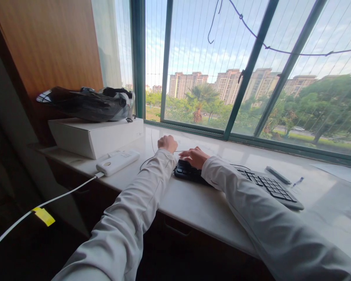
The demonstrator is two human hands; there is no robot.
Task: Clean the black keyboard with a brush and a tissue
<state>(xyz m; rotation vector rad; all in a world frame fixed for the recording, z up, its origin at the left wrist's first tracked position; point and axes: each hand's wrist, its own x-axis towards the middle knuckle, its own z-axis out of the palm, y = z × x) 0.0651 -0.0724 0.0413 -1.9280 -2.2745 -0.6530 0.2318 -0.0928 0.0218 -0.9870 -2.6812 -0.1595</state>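
"What lies on your left?"

"A white cable (67, 192) with a yellow flag (43, 216) on it, plugged into what looks like a white power bank (118, 162), probably to carry power. Behind that, a white box (111, 136) serves as a stand for a dark glossy visor (87, 104)."

"And your left hand?"

"Your left hand (167, 143) is curled nearly into a fist at the far left of the keyboard (269, 185), beside a thin dark cord (146, 160). Whether you grip that cord, I can't tell."

"Your right?"

"Your right hand (195, 157) is partly spread, fingers bent over the keyboard's left end, perhaps to steady it. The keyboard lies along the worktop (199, 214), its right end reaching past your right sleeve (251, 203)."

"Anything farther right?"

"A grey marker (278, 175), just beyond the keyboard's far edge, apart from your hands."
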